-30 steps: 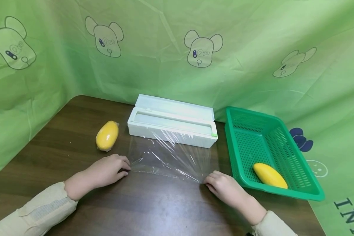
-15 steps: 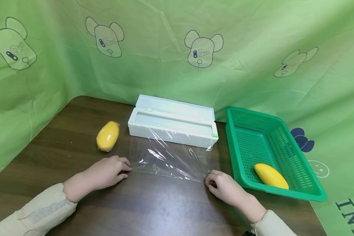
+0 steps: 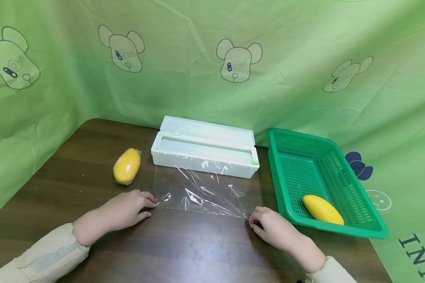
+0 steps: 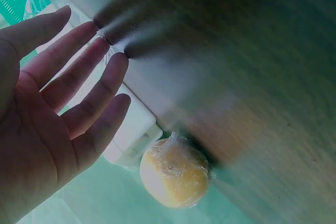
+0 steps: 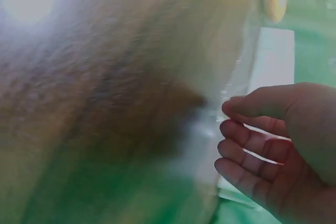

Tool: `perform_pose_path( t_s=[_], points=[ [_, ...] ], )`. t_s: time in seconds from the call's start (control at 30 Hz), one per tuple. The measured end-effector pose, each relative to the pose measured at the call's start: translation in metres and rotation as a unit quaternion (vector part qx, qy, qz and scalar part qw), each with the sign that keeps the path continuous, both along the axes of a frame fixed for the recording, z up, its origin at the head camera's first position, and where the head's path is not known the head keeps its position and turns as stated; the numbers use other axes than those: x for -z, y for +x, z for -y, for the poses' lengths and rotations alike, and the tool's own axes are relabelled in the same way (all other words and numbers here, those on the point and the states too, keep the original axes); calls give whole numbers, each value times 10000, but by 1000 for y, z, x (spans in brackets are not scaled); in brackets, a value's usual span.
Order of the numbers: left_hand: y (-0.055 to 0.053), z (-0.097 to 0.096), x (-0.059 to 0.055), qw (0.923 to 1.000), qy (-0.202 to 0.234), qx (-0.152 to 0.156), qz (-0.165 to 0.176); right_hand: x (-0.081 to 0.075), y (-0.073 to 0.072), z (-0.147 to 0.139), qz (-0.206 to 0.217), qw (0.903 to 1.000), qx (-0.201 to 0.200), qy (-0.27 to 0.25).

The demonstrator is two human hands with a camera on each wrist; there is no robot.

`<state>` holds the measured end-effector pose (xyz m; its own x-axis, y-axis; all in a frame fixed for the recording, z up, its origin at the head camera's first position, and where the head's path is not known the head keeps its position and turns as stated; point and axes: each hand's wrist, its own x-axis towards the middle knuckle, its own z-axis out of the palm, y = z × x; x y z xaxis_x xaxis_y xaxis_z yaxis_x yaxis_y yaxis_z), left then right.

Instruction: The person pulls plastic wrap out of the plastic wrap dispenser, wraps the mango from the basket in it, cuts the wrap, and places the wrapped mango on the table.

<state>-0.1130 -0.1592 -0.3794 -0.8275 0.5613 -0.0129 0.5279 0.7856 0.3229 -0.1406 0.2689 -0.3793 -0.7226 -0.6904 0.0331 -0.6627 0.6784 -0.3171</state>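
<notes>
A sheet of clear plastic wrap point(image 3: 202, 196) stretches over the table toward me from a white wrap dispenser point(image 3: 158, 157) whose lid point(image 3: 208, 129) is up. My left hand point(image 3: 124, 210) touches the sheet's left front corner, its fingers spread and nearly straight in the left wrist view. At the right front corner, my right hand point(image 3: 276, 230) pinches the wrap between thumb and index finger point(image 5: 233, 124). A yellow mango point(image 3: 127, 166) covered in wrap lies beyond my left hand. Another mango point(image 3: 322, 209), with no wrap seen on it, rests inside the green basket point(image 3: 278, 184).
The basket stands to the right of the dispenser, close to my right forearm. A small green slider point(image 3: 255, 162) sits at the dispenser's right end. Green cloth with printed mouse faces point(image 3: 235, 65) hangs behind the brown table point(image 3: 184, 251) and at its sides.
My right hand has moved slightly to the right, and the wrap's right front corner is spread wider. The creases in the sheet have shifted. My left hand stays at its corner.
</notes>
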Motion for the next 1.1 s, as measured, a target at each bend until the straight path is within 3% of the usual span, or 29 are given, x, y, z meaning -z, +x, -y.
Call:
perform_pose_path(
  t_s=[0.17,0.33,0.47,0.57,0.63,0.7,0.8,0.87,1.1],
  points=[
    [0,0,2,10000,-18,11,-6,-19,8,-5,-16,9986,-234,-466],
    [0,1,2,10000,-4,27,23,-38,16,-15,130,9889,-780,-1255],
    [-1,1,2,10000,29,55,23,-52,16,-30,-219,9800,-809,-1806],
    [-1,2,2,10000,36,75,8,-61,13,-48,-558,9751,-467,-2097],
    [-1,2,2,10000,32,77,2,-66,12,-62,-519,9724,-87,-2272],
    [-1,3,3,10000,42,76,9,-69,9,-78,-126,9644,292,-2627],
    [-2,5,4,10000,46,68,43,-71,4,-100,580,9426,878,-3168],
    [-1,6,5,10000,47,67,57,-70,0,-112,758,9334,1237,-3281],
    [-1,5,6,9999,51,98,7,-66,-9,-148,449,9437,2111,-2506]
  ],
)
